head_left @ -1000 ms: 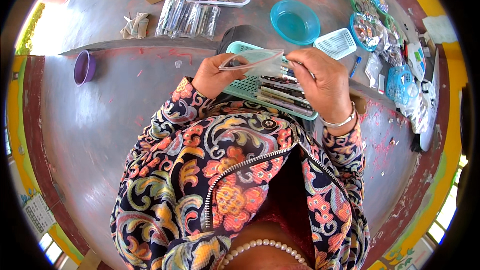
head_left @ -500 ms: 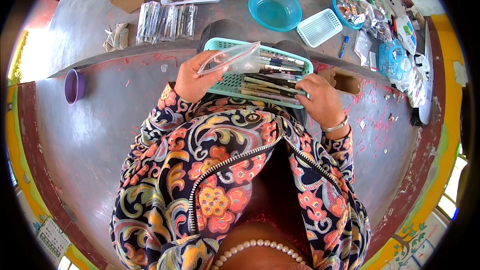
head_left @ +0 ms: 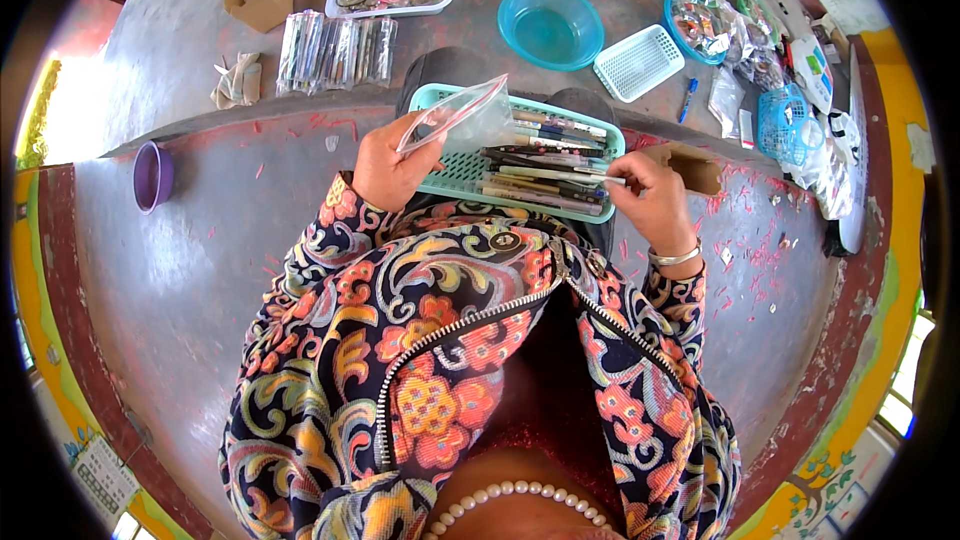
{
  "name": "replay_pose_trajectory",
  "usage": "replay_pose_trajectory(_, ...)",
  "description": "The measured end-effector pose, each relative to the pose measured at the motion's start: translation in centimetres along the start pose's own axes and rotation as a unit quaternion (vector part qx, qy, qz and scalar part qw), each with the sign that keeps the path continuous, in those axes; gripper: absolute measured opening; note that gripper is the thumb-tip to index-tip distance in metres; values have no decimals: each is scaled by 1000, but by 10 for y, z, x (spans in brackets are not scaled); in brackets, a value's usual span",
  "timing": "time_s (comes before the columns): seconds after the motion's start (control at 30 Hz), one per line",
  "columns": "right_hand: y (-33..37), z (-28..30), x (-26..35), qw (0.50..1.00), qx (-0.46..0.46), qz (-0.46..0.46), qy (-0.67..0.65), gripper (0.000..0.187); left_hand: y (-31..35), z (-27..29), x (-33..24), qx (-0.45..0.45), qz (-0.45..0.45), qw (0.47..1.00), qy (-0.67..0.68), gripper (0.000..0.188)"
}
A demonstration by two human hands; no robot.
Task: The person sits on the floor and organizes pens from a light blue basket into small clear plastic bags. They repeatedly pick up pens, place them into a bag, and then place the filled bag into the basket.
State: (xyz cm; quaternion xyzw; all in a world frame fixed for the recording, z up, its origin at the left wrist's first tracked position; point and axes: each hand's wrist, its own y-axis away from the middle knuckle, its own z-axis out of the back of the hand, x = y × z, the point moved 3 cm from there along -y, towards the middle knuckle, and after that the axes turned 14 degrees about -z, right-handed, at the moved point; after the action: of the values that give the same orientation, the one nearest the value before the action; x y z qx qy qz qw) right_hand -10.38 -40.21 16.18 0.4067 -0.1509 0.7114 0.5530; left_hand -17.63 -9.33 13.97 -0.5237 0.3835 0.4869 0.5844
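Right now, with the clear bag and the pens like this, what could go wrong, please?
The clear bag looks thin and limp, and only the left hand holds it, so its mouth might fold closed.

The pens lie crowded in the green basket; the slim pale pen pinched by the right hand could catch and drag others along.

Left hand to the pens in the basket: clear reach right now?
Probably not: the left hand is holding the clear zip bag, which sits between it and the pens. They lie toward the right of the basket, nearer the right hand.
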Motion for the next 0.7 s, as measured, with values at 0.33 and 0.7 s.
replay_pose_trajectory(0.33,-19,-13,-48,636,73,-164,-750,20,-1,-2,4,-9,-1,1000,8,27)
replay_pose_trajectory(0.7,-22,-21,-49,623,57,-170,-761,19,3,-2,9,-2,-2,1000,22,28)
